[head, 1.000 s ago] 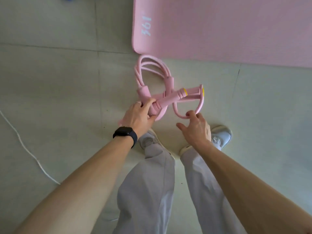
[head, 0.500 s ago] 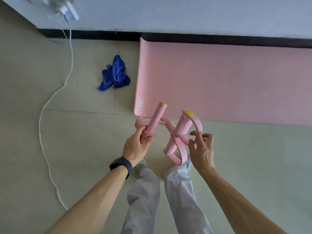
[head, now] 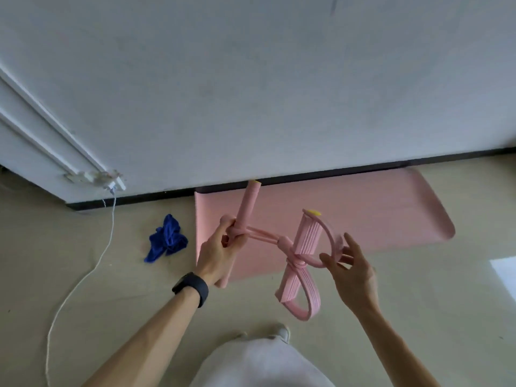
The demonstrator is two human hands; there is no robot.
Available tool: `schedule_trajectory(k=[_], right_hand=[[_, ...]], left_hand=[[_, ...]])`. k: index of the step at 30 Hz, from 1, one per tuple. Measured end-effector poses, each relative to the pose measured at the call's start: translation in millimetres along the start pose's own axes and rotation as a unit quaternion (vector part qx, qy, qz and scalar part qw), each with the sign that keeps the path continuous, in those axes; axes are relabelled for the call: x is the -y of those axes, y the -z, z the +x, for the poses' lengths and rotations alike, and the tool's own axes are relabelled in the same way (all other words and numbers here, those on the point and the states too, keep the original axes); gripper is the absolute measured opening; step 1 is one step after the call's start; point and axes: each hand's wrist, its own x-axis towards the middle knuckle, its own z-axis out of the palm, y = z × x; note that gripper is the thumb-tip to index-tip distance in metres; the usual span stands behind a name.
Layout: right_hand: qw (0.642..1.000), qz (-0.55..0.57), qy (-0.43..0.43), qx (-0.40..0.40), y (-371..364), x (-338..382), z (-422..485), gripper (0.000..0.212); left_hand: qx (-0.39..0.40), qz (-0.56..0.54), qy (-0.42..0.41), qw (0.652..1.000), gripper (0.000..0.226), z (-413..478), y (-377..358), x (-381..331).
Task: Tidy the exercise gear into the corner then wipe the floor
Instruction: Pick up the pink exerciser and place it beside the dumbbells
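The left hand [head: 216,255] was clenched round one foam handle of the pink resistance puller [head: 296,255], which hung in the air between both hands. The right hand [head: 349,270] had its fingers spread, with a strap loop resting against them and not clearly pinched. Beyond the grip, the pink mat [head: 363,216] lay flat along the wall. Left of it, the blue cloth [head: 166,239] sat crumpled on the floor [head: 418,289]. The tidying looked barely begun, and the wiping not yet started.

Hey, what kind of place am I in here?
Likely a room at home used for workouts: a pink mat on a tiled floor against a plain wall, plus a pink pull band.
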Motion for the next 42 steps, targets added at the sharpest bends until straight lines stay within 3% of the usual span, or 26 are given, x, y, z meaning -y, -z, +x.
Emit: schedule_trajectory(k=[2,3,8,13,22,25,33,42], right_hand=[[0.999,0.019,-0.011,-0.043,23,10,-7,0.026],[0.997,0.034,-0.022,-0.061,33,10,-12,0.025],[0.98,0.112,-0.049,-0.16,87,7,-34,0.03],[0.952,0.11,-0.075,-0.277,161,-3,-39,0.035],[0.886,0.146,-0.098,-0.429,322,-58,-34,0.034],[0.871,0.151,-0.105,-0.455,382,-85,-18,0.035],[0.847,0.157,-0.107,-0.495,541,-162,38,0.038],[0.834,0.2,-0.114,-0.502,665,-244,138,0.037]], left_hand=[[0.025,0.002,-0.049,0.998,0.027,6,-3,-33],[0.038,0.007,-0.073,0.997,0.027,8,-7,-48],[0.112,0.043,-0.161,0.98,0.031,8,-43,-119],[0.186,0.062,-0.247,0.949,0.025,14,-103,-204],[0.294,0.077,-0.348,0.887,0.028,-7,-289,-360],[0.318,0.066,-0.367,0.872,0.021,-17,-360,-405],[0.325,0.073,-0.372,0.866,0.034,-19,-520,-493],[0.344,0.101,-0.375,0.855,0.036,32,-691,-568]])
